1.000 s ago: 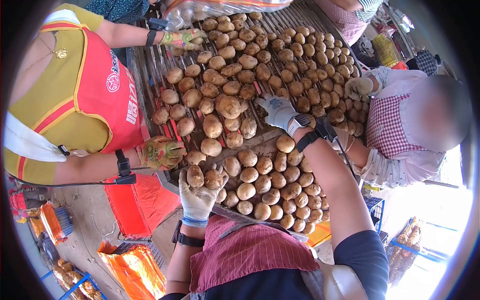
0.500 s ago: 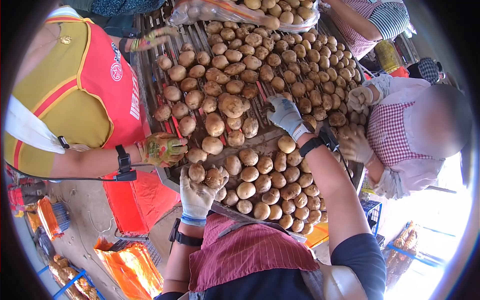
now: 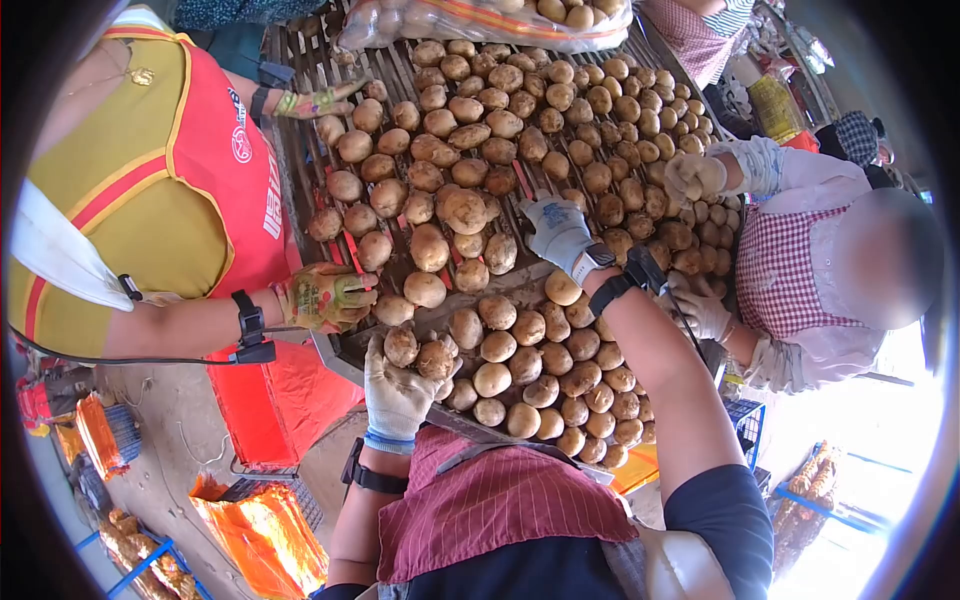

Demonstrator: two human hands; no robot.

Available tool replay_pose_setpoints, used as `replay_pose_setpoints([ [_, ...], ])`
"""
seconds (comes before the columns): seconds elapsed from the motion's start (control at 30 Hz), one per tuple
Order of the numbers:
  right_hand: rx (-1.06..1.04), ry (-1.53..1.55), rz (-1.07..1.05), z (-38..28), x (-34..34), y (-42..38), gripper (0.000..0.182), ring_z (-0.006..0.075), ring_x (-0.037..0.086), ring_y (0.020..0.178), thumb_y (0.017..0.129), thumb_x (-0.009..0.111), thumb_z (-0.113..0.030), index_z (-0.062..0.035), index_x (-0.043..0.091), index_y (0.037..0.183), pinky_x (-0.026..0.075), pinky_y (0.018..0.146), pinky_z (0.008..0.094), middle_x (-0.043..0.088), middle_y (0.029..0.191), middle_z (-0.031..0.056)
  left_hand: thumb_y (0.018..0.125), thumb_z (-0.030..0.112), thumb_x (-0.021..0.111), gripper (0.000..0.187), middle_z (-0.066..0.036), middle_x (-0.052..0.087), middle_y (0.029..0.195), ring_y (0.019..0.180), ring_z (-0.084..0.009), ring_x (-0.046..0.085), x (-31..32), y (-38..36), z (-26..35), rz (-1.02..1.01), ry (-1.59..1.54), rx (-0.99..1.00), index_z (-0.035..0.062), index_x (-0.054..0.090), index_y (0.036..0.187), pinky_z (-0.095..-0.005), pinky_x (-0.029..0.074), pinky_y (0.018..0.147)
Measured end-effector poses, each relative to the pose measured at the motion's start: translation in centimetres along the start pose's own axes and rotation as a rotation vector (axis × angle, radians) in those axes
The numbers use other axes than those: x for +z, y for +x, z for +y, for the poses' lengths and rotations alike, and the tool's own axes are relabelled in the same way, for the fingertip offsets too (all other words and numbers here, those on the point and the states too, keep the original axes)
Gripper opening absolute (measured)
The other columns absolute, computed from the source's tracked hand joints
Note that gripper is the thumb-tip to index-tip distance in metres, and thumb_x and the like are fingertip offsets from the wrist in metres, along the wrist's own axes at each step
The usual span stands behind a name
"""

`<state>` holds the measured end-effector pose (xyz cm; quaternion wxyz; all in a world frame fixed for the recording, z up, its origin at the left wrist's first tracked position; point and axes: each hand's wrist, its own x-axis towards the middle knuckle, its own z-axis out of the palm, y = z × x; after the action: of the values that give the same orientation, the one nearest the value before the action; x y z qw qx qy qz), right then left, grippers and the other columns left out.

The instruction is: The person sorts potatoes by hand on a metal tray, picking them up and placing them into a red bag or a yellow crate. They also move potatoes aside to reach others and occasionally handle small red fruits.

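My left hand [image 3: 393, 392], in a whitish work glove with a blue cuff, curls around two potatoes at the tray's near left edge. One potato [image 3: 401, 346] rests at its fingers, and a rougher one [image 3: 435, 360] sits by the thumb. My right hand [image 3: 557, 232], gloved in pale blue and grey, lies over the slatted conveyor [image 3: 515, 280] with its fingers stretched forward and apart. No potato shows in it. Loose potatoes surround it, including a large knobbly one [image 3: 463, 211] to its left. Nearer me, many potatoes [image 3: 525, 366] fill the metal tray.
A co-worker in a red apron [image 3: 235, 200] has both gloved hands at the conveyor's left side. Another person's gloved hand [image 3: 695, 178] reaches in from the right. A clear bag of potatoes [image 3: 480, 30] lies at the far end. Red and orange sacks [image 3: 265, 530] stand below left.
My right hand has shifted slightly left and toward me. The potatoes in my left hand have turned a little. The left co-worker's far hand has reached a potato; the right co-worker's hands have moved.
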<state>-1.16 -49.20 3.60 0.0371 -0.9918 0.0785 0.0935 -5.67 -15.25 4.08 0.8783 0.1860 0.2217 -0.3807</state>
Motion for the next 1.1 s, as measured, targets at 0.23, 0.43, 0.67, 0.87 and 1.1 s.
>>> replay_pose_setpoints([
  [0.23, 0.058, 0.037, 0.088, 0.5, -0.4, -1.0, 0.052, 0.0332, 0.059, 0.11, 0.077, 0.069, -0.026, -0.0109, 0.059, 0.125, 0.048, 0.092, 0.0435, 0.058, 0.12, 0.0162, 0.094, 0.049, 0.054, 0.053, -0.013, 0.057, 0.124, 0.123, -0.0391, 0.051, -0.2, -0.1, 0.4, -0.024, -0.048, 0.044, 0.0131, 0.051, 0.133, -0.068, 0.036, 0.104],
  [0.43, 0.021, -0.011, 0.003, -0.2, 0.3, 0.0, 0.052, 0.0356, 0.058, 0.112, 0.073, 0.07, -0.023, -0.0099, 0.06, 0.123, 0.047, 0.094, 0.0445, 0.057, 0.124, 0.0168, 0.094, 0.046, 0.056, 0.049, -0.012, 0.06, 0.118, 0.122, -0.0383, 0.052, -0.7, 0.2, 0.2, -0.038, -0.072, 0.037, 0.0118, 0.053, 0.128, -0.0677, 0.036, 0.103],
  [0.67, 0.067, 0.062, 0.072, -0.2, -0.6, -1.1, 0.046, 0.0345, 0.061, 0.106, 0.074, 0.071, -0.023, -0.0117, 0.062, 0.118, 0.05, 0.089, 0.0439, 0.061, 0.116, 0.0148, 0.096, 0.049, 0.052, 0.048, -0.012, 0.058, 0.125, 0.124, -0.0381, 0.051, 0.3, 0.0, -0.1, 0.041, -0.073, 0.049, 0.0129, 0.054, 0.128, -0.0672, 0.035, 0.105],
  [0.87, 0.03, 0.657, 0.333, 0.4, -2.9, -4.2, 0.045, 0.0298, 0.063, 0.099, 0.073, 0.076, -0.015, -0.0042, 0.059, 0.114, 0.05, 0.089, 0.0373, 0.063, 0.107, 0.0137, 0.098, 0.052, 0.044, 0.055, -0.014, 0.052, 0.137, 0.129, -0.0383, 0.047, 1.7, 0.8, -0.4, -0.055, -0.053, 0.022, 0.0108, 0.05, 0.135, -0.0643, 0.032, 0.109],
  [1.1, -0.401, 0.699, 0.199, -10.7, -8.9, -8.2, 0.048, 0.0303, 0.064, 0.097, 0.076, 0.074, -0.016, -0.0053, 0.057, 0.119, 0.051, 0.085, 0.0391, 0.064, 0.107, 0.0132, 0.098, 0.053, 0.044, 0.056, -0.013, 0.053, 0.139, 0.131, -0.035, 0.047, 3.3, 3.1, -2.2, -0.147, -0.129, -0.061, 0.0108, 0.051, 0.135, -0.0587, 0.033, 0.111],
])
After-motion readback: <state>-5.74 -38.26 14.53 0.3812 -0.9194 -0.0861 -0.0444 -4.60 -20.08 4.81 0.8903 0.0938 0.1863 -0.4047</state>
